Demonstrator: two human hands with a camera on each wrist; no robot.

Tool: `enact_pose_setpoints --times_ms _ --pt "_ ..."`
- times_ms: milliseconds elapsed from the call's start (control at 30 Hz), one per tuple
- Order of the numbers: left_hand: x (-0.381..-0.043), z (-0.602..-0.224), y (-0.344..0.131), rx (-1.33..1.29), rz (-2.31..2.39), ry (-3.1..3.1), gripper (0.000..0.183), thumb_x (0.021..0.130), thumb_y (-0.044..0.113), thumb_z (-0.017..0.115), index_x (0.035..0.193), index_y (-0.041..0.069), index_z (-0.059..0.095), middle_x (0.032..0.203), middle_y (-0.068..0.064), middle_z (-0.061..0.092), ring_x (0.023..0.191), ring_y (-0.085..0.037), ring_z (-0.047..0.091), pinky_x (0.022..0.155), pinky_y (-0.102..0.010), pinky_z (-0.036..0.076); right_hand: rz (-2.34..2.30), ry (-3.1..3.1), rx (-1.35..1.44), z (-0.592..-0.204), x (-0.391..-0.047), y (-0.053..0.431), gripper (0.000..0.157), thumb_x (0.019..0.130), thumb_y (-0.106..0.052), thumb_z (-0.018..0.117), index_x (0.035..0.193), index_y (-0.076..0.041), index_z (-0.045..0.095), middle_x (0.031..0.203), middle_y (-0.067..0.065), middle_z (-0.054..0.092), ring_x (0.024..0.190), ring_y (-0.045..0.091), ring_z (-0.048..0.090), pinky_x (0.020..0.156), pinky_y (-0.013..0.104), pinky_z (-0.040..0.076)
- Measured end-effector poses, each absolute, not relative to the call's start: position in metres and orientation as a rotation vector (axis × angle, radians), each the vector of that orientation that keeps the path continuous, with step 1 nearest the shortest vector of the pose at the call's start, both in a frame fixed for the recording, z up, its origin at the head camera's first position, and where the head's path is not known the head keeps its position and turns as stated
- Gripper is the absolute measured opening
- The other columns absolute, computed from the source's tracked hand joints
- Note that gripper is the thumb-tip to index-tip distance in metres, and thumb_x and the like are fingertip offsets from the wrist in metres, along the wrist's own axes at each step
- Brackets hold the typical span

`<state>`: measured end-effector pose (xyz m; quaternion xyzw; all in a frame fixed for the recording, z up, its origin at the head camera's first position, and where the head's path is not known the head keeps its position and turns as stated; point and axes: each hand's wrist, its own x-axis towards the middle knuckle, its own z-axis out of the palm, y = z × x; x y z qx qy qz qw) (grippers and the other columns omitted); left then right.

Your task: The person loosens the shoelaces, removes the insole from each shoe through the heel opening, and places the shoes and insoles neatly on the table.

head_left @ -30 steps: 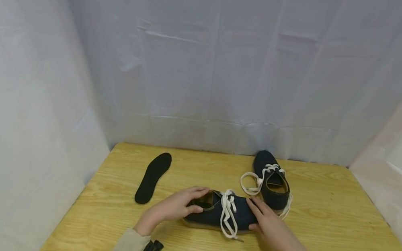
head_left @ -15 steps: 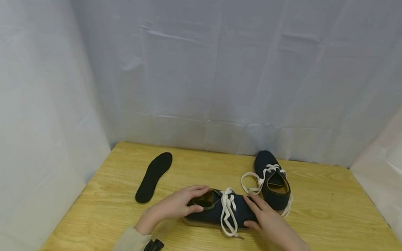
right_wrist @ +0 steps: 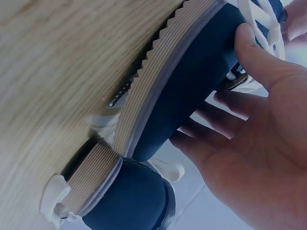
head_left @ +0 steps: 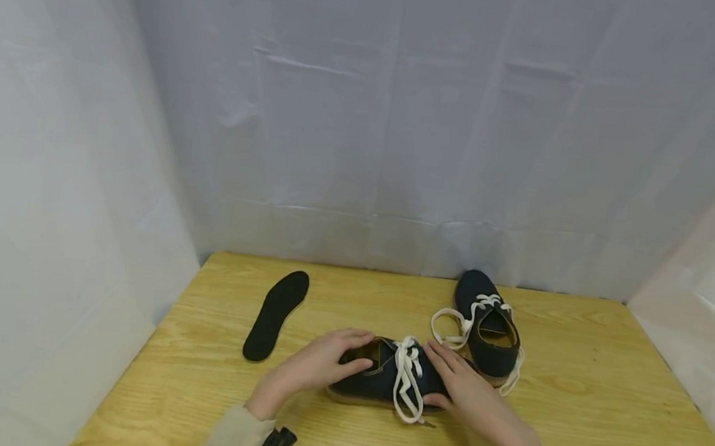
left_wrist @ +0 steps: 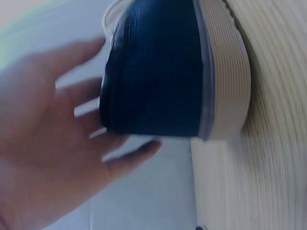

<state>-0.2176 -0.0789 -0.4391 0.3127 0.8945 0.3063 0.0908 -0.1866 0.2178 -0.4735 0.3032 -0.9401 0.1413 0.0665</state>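
Observation:
A dark navy canvas shoe (head_left: pixel 383 387) with tied white laces (head_left: pixel 405 382) lies sole down on the wooden table, its toe to the right. My left hand (head_left: pixel 318 359) spans the heel opening, thumb over the near edge and fingers on the far side. In the left wrist view its fingers are loosely spread around the shoe's heel (left_wrist: pixel 163 76), with a gap at the palm. My right hand (head_left: pixel 470 399) straddles the toe. The right wrist view has its thumb against the upper (right_wrist: pixel 201 81) beside the laces, its fingertips hidden behind the shoe.
A matching navy shoe (head_left: pixel 492 358) stands behind to the right, its loose lace (head_left: pixel 447 326) on the table; the two shoes meet in the right wrist view. Far left lies a black insole (head_left: pixel 275 316). White sheets (head_left: pixel 368 109) wall the table at the back and sides.
My right hand has slid left along the toe toward the laces. My left thumb has shifted slightly right over the opening. The shoes and insole stay put.

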Motion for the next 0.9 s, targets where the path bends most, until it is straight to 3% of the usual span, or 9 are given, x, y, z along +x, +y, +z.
enact_pose_setpoints --times_ms 200,333,433,900 --pt "-0.214 -0.440 -0.053 0.867 0.946 2.962 0.027 0.100 0.023 0.066 0.125 0.013 0.068 0.128 -0.007 0.066 0.115 -0.027 0.065 0.093 -0.045 0.053 0.411 -2.856 0.896 -0.472 -0.187 0.217 0.078 0.091 -0.032 0.076 0.152 0.002 0.042 0.153 0.023 0.044 0.139 0.046 0.042 0.108 0.056 0.041" --pt "-0.210 -0.441 -0.035 0.839 0.962 3.104 0.012 0.095 0.025 0.074 0.103 0.017 0.071 0.113 -0.003 0.068 0.103 -0.023 0.066 0.085 -0.040 0.055 0.422 -2.861 0.895 -0.471 -0.185 0.217 0.077 0.090 -0.031 0.077 0.150 0.004 0.044 0.151 0.025 0.046 0.137 0.047 0.044 0.106 0.057 0.043" --pt "-0.207 -0.442 -0.025 0.831 0.939 3.176 0.012 0.091 0.027 0.079 0.093 0.019 0.070 0.109 -0.002 0.067 0.102 -0.022 0.063 0.086 -0.038 0.054 0.426 -2.859 0.903 -0.471 -0.184 0.218 0.077 0.090 -0.032 0.077 0.150 0.003 0.045 0.150 0.025 0.046 0.135 0.047 0.046 0.104 0.057 0.044" --pt "-0.199 -0.449 -0.008 0.793 0.871 3.283 0.020 0.085 0.032 0.084 0.085 0.020 0.068 0.111 0.000 0.066 0.102 -0.022 0.063 0.088 -0.042 0.054 0.387 -2.826 0.903 -0.473 -0.184 0.218 0.076 0.088 -0.034 0.078 0.148 0.002 0.048 0.148 0.022 0.049 0.133 0.043 0.050 0.101 0.053 0.047"
